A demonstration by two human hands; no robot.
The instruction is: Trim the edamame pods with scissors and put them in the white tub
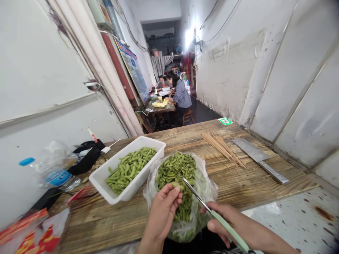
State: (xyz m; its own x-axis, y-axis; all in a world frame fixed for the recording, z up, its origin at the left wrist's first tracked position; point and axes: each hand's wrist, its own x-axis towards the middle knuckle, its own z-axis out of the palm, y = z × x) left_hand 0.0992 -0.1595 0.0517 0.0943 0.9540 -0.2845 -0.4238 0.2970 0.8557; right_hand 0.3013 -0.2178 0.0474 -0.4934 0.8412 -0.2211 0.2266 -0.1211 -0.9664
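Note:
My left hand [164,209] pinches a green edamame pod [176,185] between thumb and fingers. In my right hand [230,219] is a pair of scissors with pale green handles [230,229]; the blades look closed or nearly so, their tips just right of the pod. Beneath both hands a clear plastic bag [208,181] lies open, filled with edamame pods [174,164]. To its left stands a white plastic tub [102,187] holding more green pods [132,167].
Thin wooden skewers [224,150] and a cleaver [250,150] lie on the right of the wooden table [106,225]. A water bottle [59,176], a black bag [88,151] and red-and-white packaging [39,233] crowd the left. Two people sit at a farther table.

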